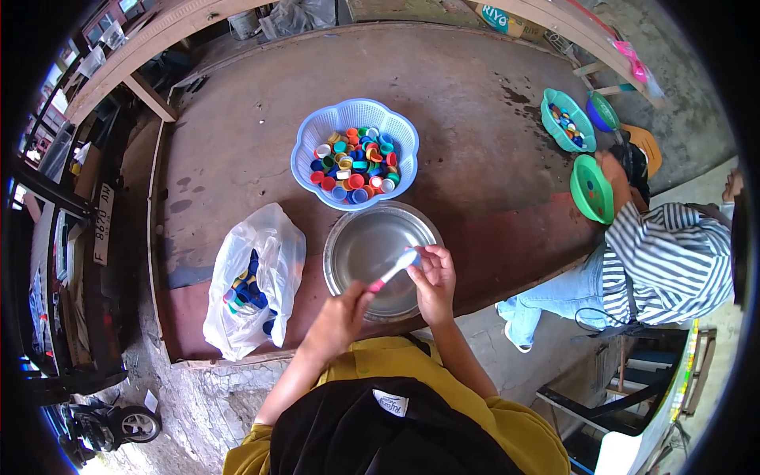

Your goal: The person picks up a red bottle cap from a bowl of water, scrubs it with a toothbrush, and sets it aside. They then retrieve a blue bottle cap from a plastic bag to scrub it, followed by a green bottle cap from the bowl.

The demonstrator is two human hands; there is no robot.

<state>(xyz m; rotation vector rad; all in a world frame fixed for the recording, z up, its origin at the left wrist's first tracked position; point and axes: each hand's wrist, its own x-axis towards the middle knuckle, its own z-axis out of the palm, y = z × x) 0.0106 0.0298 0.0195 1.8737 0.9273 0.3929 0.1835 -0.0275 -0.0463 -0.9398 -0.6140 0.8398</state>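
Note:
My left hand (336, 321) is closed around the pink end of a pink and white toothbrush (389, 276), slightly blurred. The brush's head meets a small blue bottle cap (416, 257) pinched in the fingers of my right hand (435, 283). Both hands are over a round metal basin (336, 265), which seems to hold clear water. Just beyond it, a light-blue plastic basket (305, 146) holds many bottle caps in several colours. To the left of my hands, a white plastic bag (281, 237) lies open with mostly dark-blue caps inside.
On the right, a person in a striped shirt (673, 261) reaches a hand over a green basin (582, 207). Beyond that stand a turquoise basket (548, 119) of caps and a blue and green bowl (603, 111). A wooden beam (146, 55) crosses the table's far side.

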